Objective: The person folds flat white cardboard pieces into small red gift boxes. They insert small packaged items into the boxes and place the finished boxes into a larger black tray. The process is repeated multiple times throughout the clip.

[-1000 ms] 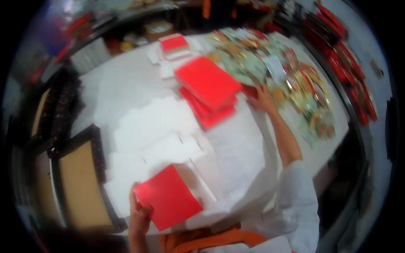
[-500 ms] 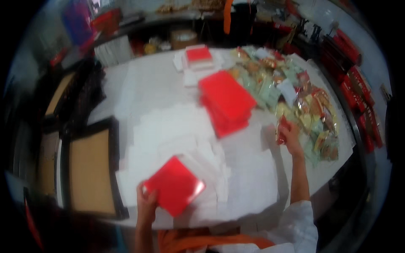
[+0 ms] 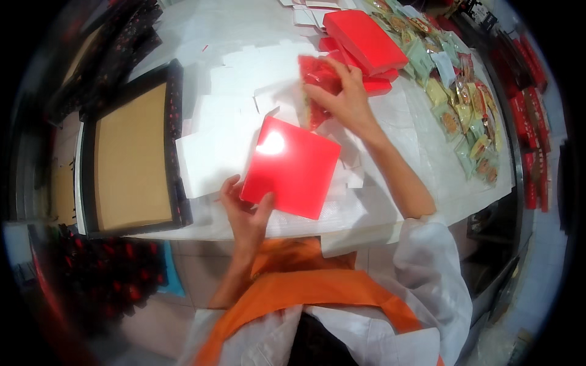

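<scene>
My left hand (image 3: 247, 213) grips the near left corner of a flat red square box (image 3: 293, 171), thumb on top. The box's glossy face is turned up, above the white table near its front edge. Just beyond it, my right hand (image 3: 351, 97) pinches a shiny red wrapped packet (image 3: 314, 79) between thumb and fingers. White folded cartons (image 3: 213, 143) lie beneath and around the box. Beyond my right hand stands a stack of red boxes (image 3: 369, 39), its top one set askew.
Many wrapped packets (image 3: 452, 119) are heaped along the table's right side. At left lies a black-rimmed tray (image 3: 131, 158) with a tan bottom; dark patterned box parts (image 3: 113, 52) sit behind it. Red packages (image 3: 528, 128) line the far right beyond the table edge.
My right hand has carried the red packet left, away from the heap, to the far side of the red box. My left hand still holds the box, now turned. The view has tilted downward.
</scene>
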### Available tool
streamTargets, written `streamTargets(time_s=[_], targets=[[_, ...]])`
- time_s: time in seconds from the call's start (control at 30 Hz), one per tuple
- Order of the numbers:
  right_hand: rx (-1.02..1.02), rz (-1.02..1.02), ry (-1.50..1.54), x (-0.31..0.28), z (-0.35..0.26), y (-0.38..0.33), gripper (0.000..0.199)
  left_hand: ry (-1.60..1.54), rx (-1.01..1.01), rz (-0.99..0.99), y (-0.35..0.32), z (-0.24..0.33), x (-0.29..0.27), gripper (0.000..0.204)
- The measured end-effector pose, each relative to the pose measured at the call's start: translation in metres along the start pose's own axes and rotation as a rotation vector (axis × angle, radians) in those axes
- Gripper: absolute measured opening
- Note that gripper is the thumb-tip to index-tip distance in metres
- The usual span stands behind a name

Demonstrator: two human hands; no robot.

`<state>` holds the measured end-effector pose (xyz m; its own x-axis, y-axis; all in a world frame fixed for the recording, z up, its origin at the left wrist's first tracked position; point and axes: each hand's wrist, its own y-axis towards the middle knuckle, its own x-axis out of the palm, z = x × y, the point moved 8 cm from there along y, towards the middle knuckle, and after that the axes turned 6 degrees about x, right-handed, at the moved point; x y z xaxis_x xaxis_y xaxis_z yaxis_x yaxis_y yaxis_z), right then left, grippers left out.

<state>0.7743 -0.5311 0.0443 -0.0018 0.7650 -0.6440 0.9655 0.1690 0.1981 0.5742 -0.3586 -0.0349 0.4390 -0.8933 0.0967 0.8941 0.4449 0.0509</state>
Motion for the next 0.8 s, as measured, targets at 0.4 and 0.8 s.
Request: streamTargets(time_s=[0.4, 0.8], targets=[[0.199, -0.635, 0.107, 0.040, 0.010, -0.042, 0.033, -0.230, -0.130, -0.031, -0.003, -0.022, 0.002, 0.047], [0.125, -0.375, 0.265, 0.031, 0.008, -0.040, 0.039, -0.264, -0.093, -0.041, -0.005, -0.027, -0.006, 0.049]])
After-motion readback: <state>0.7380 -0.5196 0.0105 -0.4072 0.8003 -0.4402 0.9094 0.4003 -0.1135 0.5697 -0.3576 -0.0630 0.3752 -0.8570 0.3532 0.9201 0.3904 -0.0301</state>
